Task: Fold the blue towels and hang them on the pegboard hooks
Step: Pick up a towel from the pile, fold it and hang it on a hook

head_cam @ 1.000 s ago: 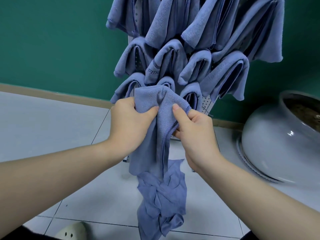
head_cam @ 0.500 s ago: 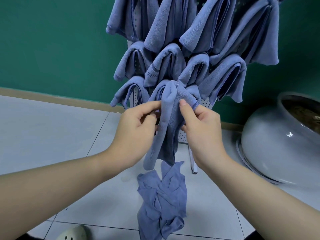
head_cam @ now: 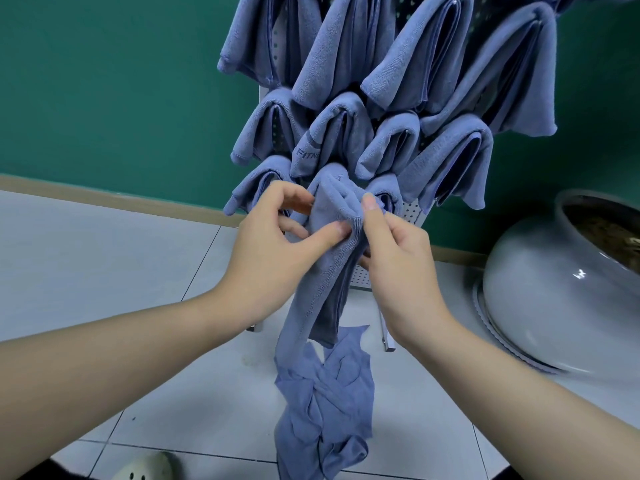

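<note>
Blue terry, folded into a long strip (head_cam: 325, 271), hangs near-vertical, its top bunched at the pegboard's (head_cam: 412, 213) lowest row, seemingly to seat it on a hook hidden underneath. The left hand (head_cam: 273, 247) pinches the fold with its thumb; the right hand (head_cam: 391, 251) grips the other edge. More loose towels (head_cam: 325, 403) lie crumpled on the floor tiles (head_cam: 156, 271) below.

Towels on pegboard (head_cam: 381, 81): muted blue, one with dark lettering. Pegboard (head_cam: 412, 213): white, dotted holes. Wall (head_cam: 104, 81) at 10 o'clock: deep green. Floor tiles (head_cam: 104, 254): pale grey. Pot (head_cam: 540, 299) at 3 o'clock: glossy white.
</note>
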A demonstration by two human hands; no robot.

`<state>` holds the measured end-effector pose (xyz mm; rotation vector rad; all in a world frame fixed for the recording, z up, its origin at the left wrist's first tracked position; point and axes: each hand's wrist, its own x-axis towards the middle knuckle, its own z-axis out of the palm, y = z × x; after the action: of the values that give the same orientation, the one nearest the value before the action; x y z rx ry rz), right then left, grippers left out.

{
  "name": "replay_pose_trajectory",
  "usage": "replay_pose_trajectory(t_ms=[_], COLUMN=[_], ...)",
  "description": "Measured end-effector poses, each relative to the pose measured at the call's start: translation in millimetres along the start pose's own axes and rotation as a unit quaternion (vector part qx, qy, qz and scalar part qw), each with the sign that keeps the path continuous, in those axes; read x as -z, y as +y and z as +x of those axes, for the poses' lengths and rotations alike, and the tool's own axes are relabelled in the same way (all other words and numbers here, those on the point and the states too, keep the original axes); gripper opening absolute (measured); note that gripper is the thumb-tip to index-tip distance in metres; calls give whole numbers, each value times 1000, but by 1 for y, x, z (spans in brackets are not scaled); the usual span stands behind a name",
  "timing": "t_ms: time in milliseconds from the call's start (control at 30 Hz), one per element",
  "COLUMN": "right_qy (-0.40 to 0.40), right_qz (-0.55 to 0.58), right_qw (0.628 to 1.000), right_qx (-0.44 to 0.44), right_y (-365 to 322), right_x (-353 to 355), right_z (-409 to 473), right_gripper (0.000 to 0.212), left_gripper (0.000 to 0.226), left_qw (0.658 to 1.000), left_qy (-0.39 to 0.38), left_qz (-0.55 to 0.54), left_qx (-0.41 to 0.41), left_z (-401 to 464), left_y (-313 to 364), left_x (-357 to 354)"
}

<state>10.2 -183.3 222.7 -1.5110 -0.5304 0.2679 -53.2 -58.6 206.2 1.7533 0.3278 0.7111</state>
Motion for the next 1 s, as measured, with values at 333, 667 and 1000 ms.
replay_pose_trajectory(t_ms=[333, 667, 1000], right_qy=[-35, -99, -80], right_qz=[-4, 89, 240], right_qw=[999, 990, 967], right_qx=[19, 52, 33], right_y=[-1, -32, -67], right_x=[6, 16, 34], right_z=[1, 16, 37], right_gripper=[22, 29, 39], left_gripper=[56, 31, 19], left_qw=[989, 978, 980], left_qy=[-54, -120, -139], left_qz=[-67, -144, -54], left_qx=[121, 93, 132], left_z=[4, -5, -17], left_y=[-5, -2, -35], left_x=[-2, -10, -23])
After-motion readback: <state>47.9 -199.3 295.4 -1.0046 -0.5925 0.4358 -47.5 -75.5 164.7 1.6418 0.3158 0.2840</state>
